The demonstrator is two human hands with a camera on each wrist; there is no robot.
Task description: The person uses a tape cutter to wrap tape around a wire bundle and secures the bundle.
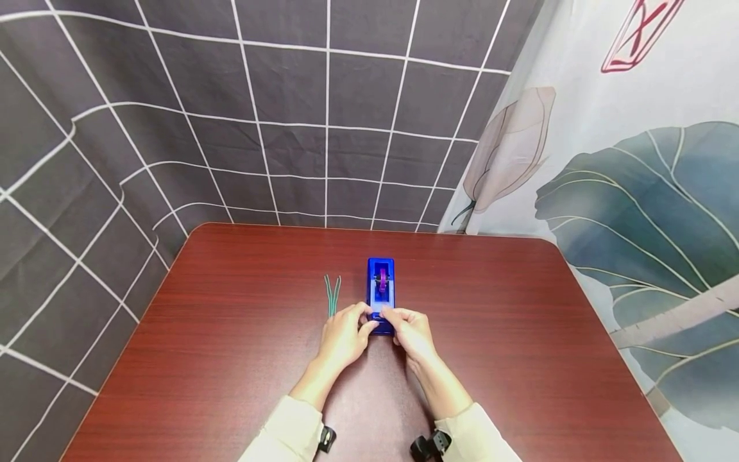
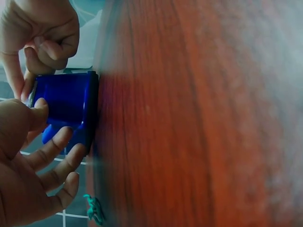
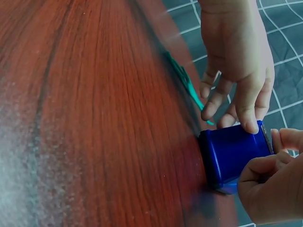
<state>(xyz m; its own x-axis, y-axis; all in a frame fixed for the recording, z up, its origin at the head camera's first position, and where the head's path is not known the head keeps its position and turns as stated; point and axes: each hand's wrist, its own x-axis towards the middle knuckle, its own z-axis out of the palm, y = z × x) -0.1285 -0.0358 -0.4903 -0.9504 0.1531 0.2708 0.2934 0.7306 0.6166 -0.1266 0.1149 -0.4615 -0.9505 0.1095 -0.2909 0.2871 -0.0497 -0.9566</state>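
A blue tape dispenser (image 1: 381,263) stands on the table with a purple-cored roll inside and its cutter end toward me. A pale strip runs from the roll to this end. My left hand (image 1: 342,337) grips the left side by the cutter, thumb at the front face and fingers spread along the side. From the right, my right hand (image 1: 414,333) pinches at the cutter edge, other fingers curled under. What lies between these fingertips is mostly hidden; it looks like the tape end. In the right wrist view, the dispenser's blue front (image 3: 234,151) shows between both hands.
Green twist ties (image 1: 331,294) lie on the table just beyond my left hand. The red-brown wooden table (image 1: 231,359) ends at a dark grid-patterned curtain (image 1: 288,83) behind and a pale leaf-printed curtain (image 1: 577,128) on the right.
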